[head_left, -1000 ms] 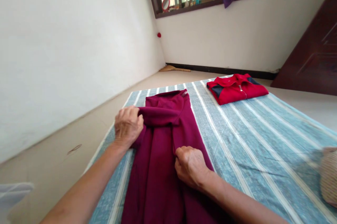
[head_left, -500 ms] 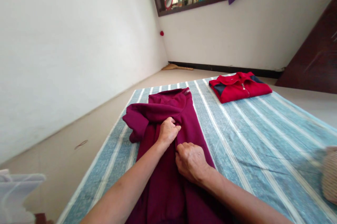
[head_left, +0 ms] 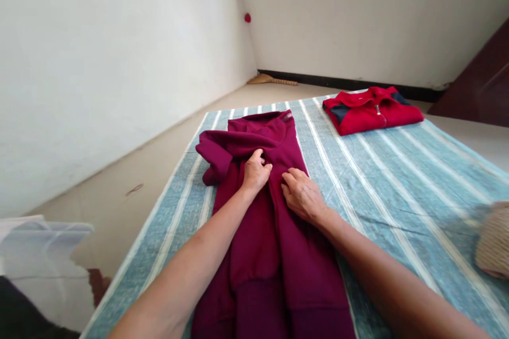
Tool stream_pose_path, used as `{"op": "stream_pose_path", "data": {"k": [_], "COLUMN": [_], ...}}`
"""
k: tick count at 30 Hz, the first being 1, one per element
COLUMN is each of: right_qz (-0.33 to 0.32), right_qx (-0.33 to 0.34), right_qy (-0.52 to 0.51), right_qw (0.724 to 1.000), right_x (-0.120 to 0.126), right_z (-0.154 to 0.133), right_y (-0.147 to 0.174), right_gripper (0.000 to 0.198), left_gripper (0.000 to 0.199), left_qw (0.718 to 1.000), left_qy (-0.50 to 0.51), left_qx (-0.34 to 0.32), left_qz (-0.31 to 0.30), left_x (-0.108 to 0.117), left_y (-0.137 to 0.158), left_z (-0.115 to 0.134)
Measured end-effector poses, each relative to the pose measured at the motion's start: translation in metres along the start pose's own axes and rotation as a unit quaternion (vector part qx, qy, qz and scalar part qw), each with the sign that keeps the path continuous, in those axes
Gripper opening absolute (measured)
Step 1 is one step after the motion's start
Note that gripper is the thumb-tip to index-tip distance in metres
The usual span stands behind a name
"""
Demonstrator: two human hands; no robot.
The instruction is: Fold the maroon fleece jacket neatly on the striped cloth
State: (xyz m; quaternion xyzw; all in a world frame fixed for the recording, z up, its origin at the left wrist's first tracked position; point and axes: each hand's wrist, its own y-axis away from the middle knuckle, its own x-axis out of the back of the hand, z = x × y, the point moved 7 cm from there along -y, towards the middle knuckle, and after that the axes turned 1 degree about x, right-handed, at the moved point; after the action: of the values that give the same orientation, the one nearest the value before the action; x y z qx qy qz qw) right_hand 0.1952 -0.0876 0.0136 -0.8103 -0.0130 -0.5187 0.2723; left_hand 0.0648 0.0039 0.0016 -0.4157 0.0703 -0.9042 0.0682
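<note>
A maroon sweatshirt (head_left: 254, 254) lies lengthwise on a striped blue-and-white cloth (head_left: 382, 206), its collar at the far end and its ribbed hem towards me. One sleeve (head_left: 218, 161) is bent out over the left edge. My left hand (head_left: 257, 172) pinches fabric near the middle, just below that sleeve. To its right, my right hand (head_left: 303, 194) rests on the garment's right side, fingers slightly bent and loosely apart from the cloth fold. Its fingertips are partly hidden.
A folded red jacket (head_left: 369, 111) with dark blue panels sits at the far right. A beige woven object (head_left: 493, 241) stands at the right edge. White fabric (head_left: 43, 254) is at lower left, and a broom (head_left: 270, 79) lies on the floor by the far wall.
My right hand has loosened from the sweatshirt and shifted right and away from me. The left hand keeps its pinch. The view has tilted down, showing more of the hem.
</note>
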Motion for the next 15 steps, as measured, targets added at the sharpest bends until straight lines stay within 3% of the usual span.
{"op": "stream_pose_path", "data": {"k": [5, 10, 12, 15], "right_qz": [-0.024, -0.031, -0.032, -0.032], "right_qx": [-0.003, -0.001, 0.001, 0.0], "right_qy": [-0.006, -0.023, -0.031, -0.045], "right_qw": [1.0, 0.999, 0.999, 0.998], "right_x": [-0.017, -0.018, -0.018, -0.018], "right_z": [0.008, 0.01, 0.011, 0.012], "right_y": [0.005, 0.005, 0.005, 0.006], "right_gripper": [0.012, 0.012, 0.012, 0.012], "left_gripper": [0.028, 0.035, 0.029, 0.012], "left_qw": [1.0, 0.999, 0.998, 0.982], "left_qy": [-0.026, -0.002, -0.031, -0.103], "left_qx": [0.012, 0.008, -0.021, -0.123], "left_qz": [0.002, -0.039, -0.057, -0.099], "left_x": [0.0, 0.01, 0.021, 0.032], "left_y": [0.001, 0.014, 0.031, 0.073], "left_z": [0.005, 0.014, 0.024, 0.05]}}
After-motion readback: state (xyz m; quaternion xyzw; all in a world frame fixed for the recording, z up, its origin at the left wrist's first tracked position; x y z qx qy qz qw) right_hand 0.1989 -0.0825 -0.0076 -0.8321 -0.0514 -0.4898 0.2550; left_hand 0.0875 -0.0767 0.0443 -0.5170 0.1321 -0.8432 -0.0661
